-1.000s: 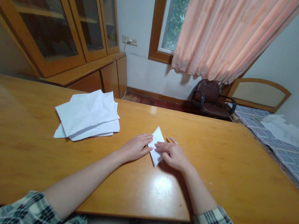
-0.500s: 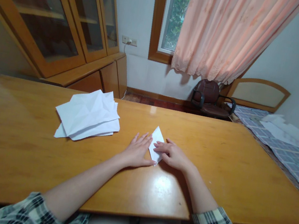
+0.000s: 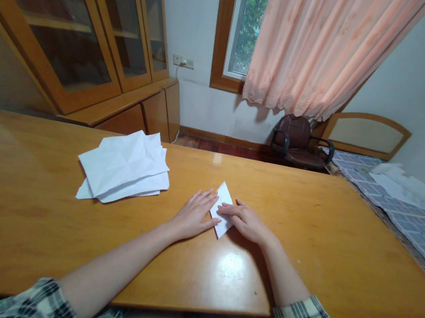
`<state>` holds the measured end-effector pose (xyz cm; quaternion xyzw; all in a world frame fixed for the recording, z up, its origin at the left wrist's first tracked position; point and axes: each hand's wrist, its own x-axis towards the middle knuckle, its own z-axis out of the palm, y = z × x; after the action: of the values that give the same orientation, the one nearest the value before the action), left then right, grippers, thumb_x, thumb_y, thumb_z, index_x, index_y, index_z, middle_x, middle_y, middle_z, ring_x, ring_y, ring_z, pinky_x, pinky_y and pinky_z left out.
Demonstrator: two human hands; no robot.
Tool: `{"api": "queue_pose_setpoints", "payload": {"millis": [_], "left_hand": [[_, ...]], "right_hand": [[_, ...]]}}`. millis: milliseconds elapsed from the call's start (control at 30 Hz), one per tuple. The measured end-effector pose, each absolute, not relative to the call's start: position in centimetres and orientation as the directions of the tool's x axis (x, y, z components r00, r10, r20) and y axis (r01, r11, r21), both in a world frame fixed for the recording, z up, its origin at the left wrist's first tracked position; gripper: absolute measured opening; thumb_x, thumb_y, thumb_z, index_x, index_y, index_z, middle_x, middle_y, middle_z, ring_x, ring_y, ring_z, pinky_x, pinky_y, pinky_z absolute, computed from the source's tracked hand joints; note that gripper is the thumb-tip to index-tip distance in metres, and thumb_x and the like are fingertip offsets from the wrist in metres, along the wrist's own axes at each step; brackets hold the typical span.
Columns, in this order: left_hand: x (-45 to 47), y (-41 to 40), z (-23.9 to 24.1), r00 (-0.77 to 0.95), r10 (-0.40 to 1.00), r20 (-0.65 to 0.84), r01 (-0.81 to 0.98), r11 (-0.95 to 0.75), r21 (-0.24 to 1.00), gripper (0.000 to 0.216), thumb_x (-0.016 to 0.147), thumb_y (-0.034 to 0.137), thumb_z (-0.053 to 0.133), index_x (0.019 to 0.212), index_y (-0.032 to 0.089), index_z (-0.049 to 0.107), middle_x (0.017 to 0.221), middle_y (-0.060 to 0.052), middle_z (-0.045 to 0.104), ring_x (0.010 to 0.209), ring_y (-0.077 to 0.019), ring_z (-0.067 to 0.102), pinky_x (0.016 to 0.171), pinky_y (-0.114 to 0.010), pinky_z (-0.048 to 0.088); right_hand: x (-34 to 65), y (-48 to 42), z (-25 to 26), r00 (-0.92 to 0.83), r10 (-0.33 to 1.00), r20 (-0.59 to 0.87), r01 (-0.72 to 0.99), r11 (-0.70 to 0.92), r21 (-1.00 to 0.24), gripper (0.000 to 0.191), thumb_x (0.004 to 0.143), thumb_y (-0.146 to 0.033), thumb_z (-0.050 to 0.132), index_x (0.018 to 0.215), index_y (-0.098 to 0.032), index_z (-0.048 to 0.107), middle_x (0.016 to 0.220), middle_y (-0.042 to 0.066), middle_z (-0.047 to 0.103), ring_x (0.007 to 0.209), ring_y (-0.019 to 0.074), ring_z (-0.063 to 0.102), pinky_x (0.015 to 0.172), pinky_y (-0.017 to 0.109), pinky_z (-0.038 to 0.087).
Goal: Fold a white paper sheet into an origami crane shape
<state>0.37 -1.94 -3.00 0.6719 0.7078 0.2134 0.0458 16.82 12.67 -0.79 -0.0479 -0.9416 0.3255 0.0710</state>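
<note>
A small piece of white paper [image 3: 223, 193], folded into a diamond shape, lies flat on the wooden table [image 3: 159, 275] in front of me. My left hand [image 3: 194, 215] rests on its left side, fingers stretched out over the edge and the thumb reaching across its lower part. From the right, my right hand [image 3: 245, 219] lies over the paper with its fingertips on the middle. Both hands press from above rather than grip. The right part of the diamond is hidden under my right hand.
To the left on the table is a pile of creased white paper sheets [image 3: 127, 166]. Beyond the table stand a brown armchair [image 3: 294, 138] and a glass-door cabinet [image 3: 119, 82]. A bed with a checked cover [image 3: 401, 209] is at the right.
My left thumb has moved up from the diamond's bottom tip, which now shows. My right hand's fingers stay on the paper with little shift.
</note>
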Motion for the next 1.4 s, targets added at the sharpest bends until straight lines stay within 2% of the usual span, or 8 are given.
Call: {"api": "queue_pose_setpoints", "payload": {"millis": [233,367,433,600,767,900,1167,1400], "left_hand": [[0.8,-1.8,-3.2,-0.048,0.994,0.102,0.944,0.012,0.329,0.087,0.076,0.067,0.051,0.143,0.017,0.028,0.149,-0.014,0.028,0.139,-0.0295,0.022,0.113,-0.052,0.011],[0.8,-1.9,-3.2,-0.045,0.996,0.079,0.945,0.017,0.327,0.099,0.070,0.072,0.054,0.145,0.016,0.023,0.151,-0.017,0.022,0.140,-0.0319,0.019,0.113,-0.052,0.009],[0.9,-2.0,-3.2,-0.039,0.995,0.087,0.945,0.009,0.326,0.099,0.069,0.073,0.053,0.145,0.017,0.023,0.152,-0.017,0.020,0.140,-0.0316,0.017,0.113,-0.052,0.008],[0.6,-2.4,-3.2,-0.005,0.996,0.085,0.943,-0.024,0.332,0.107,0.063,0.079,0.053,0.145,0.018,0.023,0.152,-0.017,0.017,0.141,-0.0318,0.014,0.113,-0.052,0.006],[-0.3,-2.9,-3.0,0.067,0.988,0.141,0.933,-0.113,0.342,0.111,0.064,0.076,0.057,0.148,0.019,0.012,0.153,-0.015,0.015,0.141,-0.0297,0.013,0.115,-0.048,0.008],[-0.9,-3.2,-2.7,0.148,0.979,0.143,0.925,-0.188,0.329,0.101,0.071,0.072,0.054,0.148,0.023,0.011,0.153,-0.012,0.016,0.141,-0.0277,0.017,0.115,-0.048,0.008],[-0.5,-3.2,-1.8,0.151,0.987,0.059,0.938,-0.162,0.307,0.073,0.078,0.069,0.048,0.140,0.033,0.035,0.153,-0.010,0.020,0.140,-0.0286,0.018,0.113,-0.053,0.008],[-0.5,-2.9,-1.8,0.130,0.984,0.124,0.944,-0.161,0.288,0.051,0.085,0.060,0.045,0.130,0.036,0.050,0.147,-0.010,0.035,0.137,-0.0285,0.028,0.110,-0.055,0.017]], "right_hand": [[16.7,12.8,-1.3,-0.970,0.188,0.155,0.043,0.758,-0.651,0.049,0.082,-0.011,0.034,0.123,-0.024,0.058,0.130,0.002,0.056,0.121,0.0192,0.051,0.113,0.049,0.020],[16.5,13.2,-1.6,-0.882,0.399,0.251,0.139,0.729,-0.670,0.048,0.081,-0.011,0.036,0.121,-0.019,0.059,0.124,0.006,0.061,0.114,0.0200,0.057,0.105,0.044,0.036],[16.6,13.7,-1.6,-0.847,0.453,0.278,0.179,0.736,-0.653,0.048,0.077,-0.008,0.039,0.119,-0.018,0.061,0.120,0.007,0.064,0.110,0.0206,0.059,0.099,0.040,0.043],[17.5,15.0,-1.2,-0.904,0.344,0.253,0.182,0.847,-0.500,0.052,0.067,-0.001,0.045,0.112,-0.019,0.065,0.108,0.007,0.068,0.100,0.0215,0.060,0.092,0.037,0.045],[18.5,15.4,-0.7,-0.945,0.298,0.136,0.200,0.853,-0.483,0.061,0.062,0.001,0.048,0.118,-0.019,0.062,0.106,0.008,0.065,0.096,0.0206,0.057,0.088,0.034,0.045],[18.7,15.3,-0.6,-0.952,0.277,0.128,0.185,0.857,-0.481,0.058,0.065,-0.002,0.050,0.118,-0.021,0.062,0.109,0.008,0.063,0.100,0.0211,0.055,0.091,0.035,0.043],[18.6,15.4,-0.5,-0.957,0.267,0.113,0.184,0.861,-0.474,0.050,0.069,-0.005,0.052,0.114,-0.020,0.064,0.111,0.009,0.062,0.103,0.0217,0.055,0.094,0.037,0.042],[18.6,15.7,-0.7,-0.949,0.289,0.126,0.183,0.829,-0.528,0.053,0.065,-0.002,0.048,0.112,-0.018,0.065,0.109,0.008,0.067,0.100,0.0221,0.059,0.093,0.038,0.044]]}}
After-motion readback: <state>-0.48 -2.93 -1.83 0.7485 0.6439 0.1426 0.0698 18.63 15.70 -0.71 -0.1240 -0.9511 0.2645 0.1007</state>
